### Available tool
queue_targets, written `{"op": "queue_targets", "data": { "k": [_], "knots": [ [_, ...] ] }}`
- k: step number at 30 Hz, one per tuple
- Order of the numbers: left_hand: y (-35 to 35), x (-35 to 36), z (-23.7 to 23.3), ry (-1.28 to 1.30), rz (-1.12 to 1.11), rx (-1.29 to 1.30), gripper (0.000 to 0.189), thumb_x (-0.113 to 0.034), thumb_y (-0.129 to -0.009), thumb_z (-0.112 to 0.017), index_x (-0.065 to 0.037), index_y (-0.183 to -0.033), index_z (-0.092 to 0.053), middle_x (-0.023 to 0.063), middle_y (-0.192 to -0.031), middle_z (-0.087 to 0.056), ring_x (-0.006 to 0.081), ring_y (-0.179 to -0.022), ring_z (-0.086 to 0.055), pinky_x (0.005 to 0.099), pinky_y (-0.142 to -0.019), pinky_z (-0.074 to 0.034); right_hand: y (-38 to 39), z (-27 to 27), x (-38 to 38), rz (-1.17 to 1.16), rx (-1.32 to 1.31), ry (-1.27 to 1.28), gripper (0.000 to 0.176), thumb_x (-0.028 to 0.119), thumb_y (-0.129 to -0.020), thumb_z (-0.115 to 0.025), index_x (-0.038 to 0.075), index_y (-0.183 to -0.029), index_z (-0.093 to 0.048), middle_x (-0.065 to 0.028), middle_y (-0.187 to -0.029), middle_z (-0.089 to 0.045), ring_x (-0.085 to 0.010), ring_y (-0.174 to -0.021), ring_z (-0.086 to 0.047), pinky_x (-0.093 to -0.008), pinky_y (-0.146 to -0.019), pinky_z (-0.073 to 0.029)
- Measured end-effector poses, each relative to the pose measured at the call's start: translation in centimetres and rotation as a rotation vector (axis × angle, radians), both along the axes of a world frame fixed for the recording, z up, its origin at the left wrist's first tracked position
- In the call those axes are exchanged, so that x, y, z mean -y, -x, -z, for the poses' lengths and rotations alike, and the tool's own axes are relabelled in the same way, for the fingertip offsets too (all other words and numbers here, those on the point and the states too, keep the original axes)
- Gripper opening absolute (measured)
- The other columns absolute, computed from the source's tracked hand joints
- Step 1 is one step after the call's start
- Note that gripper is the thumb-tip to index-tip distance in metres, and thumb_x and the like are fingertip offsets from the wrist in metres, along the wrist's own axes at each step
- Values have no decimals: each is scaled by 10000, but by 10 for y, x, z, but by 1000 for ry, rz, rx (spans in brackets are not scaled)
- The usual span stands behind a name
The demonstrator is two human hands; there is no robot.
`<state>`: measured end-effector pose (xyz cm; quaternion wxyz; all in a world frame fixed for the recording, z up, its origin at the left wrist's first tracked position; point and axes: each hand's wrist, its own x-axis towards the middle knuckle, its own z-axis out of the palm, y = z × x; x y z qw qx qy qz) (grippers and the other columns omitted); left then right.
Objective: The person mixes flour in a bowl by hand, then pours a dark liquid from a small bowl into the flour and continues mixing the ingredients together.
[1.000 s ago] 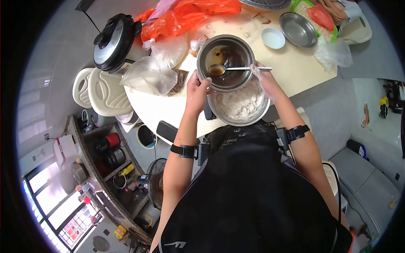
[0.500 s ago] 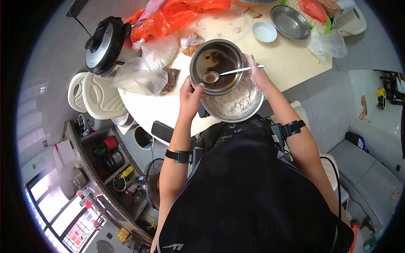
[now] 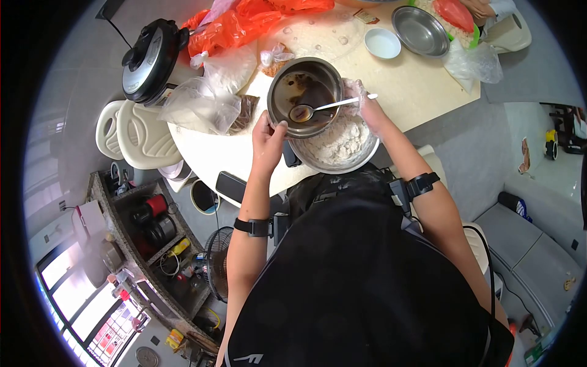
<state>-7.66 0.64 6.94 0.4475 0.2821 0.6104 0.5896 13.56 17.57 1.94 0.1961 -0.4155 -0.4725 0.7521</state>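
My left hand (image 3: 269, 142) grips the left rim of a metal bowl (image 3: 282, 125) holding dark brown liquid, its thumb over the edge. My right hand (image 3: 365, 107), dusted with flour, is closed against the bowl's right side; its fingers are partly hidden. A white-handled spoon (image 3: 333, 104) rests in the bowl, its bowl end in the liquid and its handle crossing the right hand's thumb. Below and partly covered by this bowl, a larger bowl (image 3: 342, 169) of clumpy flour (image 3: 339, 144) stands at the table's near edge.
Plastic bags (image 3: 202, 105), a small knotted bag (image 3: 275, 58) and red bags (image 3: 229, 33) lie left and behind. A pressure cooker (image 3: 150, 61) stands farther left. A white bowl (image 3: 382, 43) and metal basin (image 3: 420, 32) sit back right. A phone (image 3: 232, 186) lies near the left edge. Another person's hand (image 3: 480, 8) shows top right.
The metal bowl, with the spoon in it, has shifted slightly left, and both hands have moved with it. The dark liquid has spread differently inside. The view has shifted a little.
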Motion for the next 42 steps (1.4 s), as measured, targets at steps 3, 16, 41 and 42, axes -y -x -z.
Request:
{"op": "queue_targets", "data": {
  "k": [3,16,41,42],
  "knots": [
    [1,2,3,-8,10,-21,70,-52,-1013,-584,-31,-1080,-584,-42,-857,-554,40,-754,-543,245,-699,-520,1,4,1,2,-16,24,762,628,-1109,-268,63,-1598,-416,-165,-1544,-530,-254,-1305,-592,-396,-1062,-515],
    [7,8,7,-32,56,-107,38,-43,-1004,-595,-34,-1036,-578,-37,-834,-546,43,-750,-504,234,-694,-463,1,0,4,0,49,-18,753,641,-1104,-236,106,-1586,-454,-142,-1528,-549,-243,-1323,-554,-400,-1059,-465],
    [12,19,10,-24,121,-404,94,-18,-981,-629,-33,-933,-550,-46,-772,-477,56,-707,-423,238,-629,-372,-5,-2,10,33,2,-3,673,578,-1133,-215,122,-1525,-518,-108,-1301,-651,-236,-1197,-600,-410,-998,-496],
    [11,18,10,-13,95,-320,67,-21,-983,-627,-32,-969,-563,-40,-792,-514,56,-720,-462,240,-641,-406,-6,1,9,30,4,-2,674,579,-1132,-215,122,-1529,-512,-107,-1305,-652,-235,-1203,-598,-415,-1008,-490]
  ]
}}
